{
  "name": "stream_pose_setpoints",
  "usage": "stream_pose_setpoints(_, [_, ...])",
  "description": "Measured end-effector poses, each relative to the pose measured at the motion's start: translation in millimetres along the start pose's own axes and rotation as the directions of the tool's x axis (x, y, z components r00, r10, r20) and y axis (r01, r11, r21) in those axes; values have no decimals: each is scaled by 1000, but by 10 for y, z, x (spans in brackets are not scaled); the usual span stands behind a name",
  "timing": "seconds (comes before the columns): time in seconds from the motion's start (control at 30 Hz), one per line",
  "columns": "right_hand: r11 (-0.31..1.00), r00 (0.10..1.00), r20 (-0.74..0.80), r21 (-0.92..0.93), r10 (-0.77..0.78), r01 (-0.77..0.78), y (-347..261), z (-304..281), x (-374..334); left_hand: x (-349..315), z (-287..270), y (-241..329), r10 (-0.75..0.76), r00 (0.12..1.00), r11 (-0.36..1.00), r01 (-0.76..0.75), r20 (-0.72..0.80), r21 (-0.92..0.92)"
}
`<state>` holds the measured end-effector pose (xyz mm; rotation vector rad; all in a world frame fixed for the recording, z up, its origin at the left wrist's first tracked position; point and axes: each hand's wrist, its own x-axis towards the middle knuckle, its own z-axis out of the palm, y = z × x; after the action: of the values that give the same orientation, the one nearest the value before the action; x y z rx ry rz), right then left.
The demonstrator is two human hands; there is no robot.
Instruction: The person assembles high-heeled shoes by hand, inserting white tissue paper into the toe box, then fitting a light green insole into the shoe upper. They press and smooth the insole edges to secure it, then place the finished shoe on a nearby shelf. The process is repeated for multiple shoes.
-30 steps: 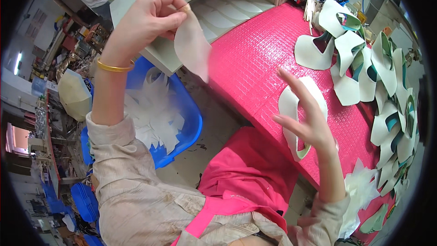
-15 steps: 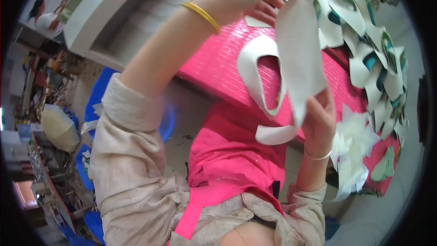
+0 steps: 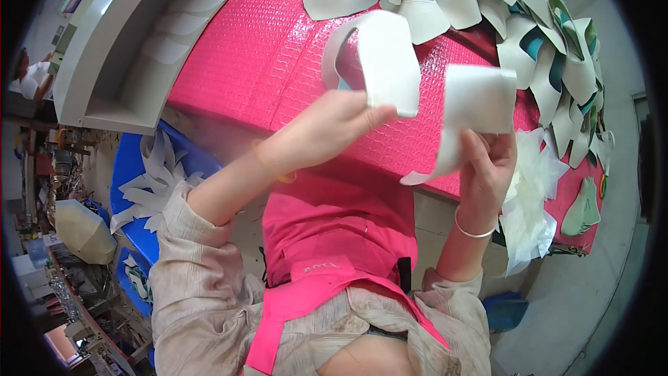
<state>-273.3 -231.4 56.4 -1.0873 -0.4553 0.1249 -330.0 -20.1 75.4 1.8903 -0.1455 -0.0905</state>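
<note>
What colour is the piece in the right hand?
The piece is white; head view shows it.

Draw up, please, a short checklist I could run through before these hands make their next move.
1. Left hand gripping the white cutout piece: ok, pinched at its near edge.
2. Right hand gripping the white sheet: ok, held from below.
3. Sheet flat: not ok, it curls at the top and its tail bends leftward.
4. Cutout piece and sheet apart: ok, pink tabletop shows between them.
5. Sheet's hidden face clean: cannot tell.
</note>
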Motion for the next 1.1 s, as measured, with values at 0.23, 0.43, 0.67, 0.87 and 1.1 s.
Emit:
stream_pose_setpoints(0.23, [988,989,35,64,-142,139,153,624,300,-28,-57,139,7,960,875,-142,-282,-463])
stream_pose_setpoints(0.43, [983,977,108,19,-185,184,196,781,343,-69,-32,220,-54,949,830,-131,-311,-542])
stream_pose_setpoints(0.67, [983,978,105,-11,-181,184,198,843,339,-76,-60,120,22,964,746,-193,-266,-638])
stream_pose_setpoints(0.87, [982,979,117,-67,-167,175,199,868,344,-103,-81,109,62,959,792,-216,-278,-570])
stream_pose_setpoints(1.1, [961,968,117,-142,-223,239,178,961,349,141,-327,296,-2,945,875,-156,-326,-459])
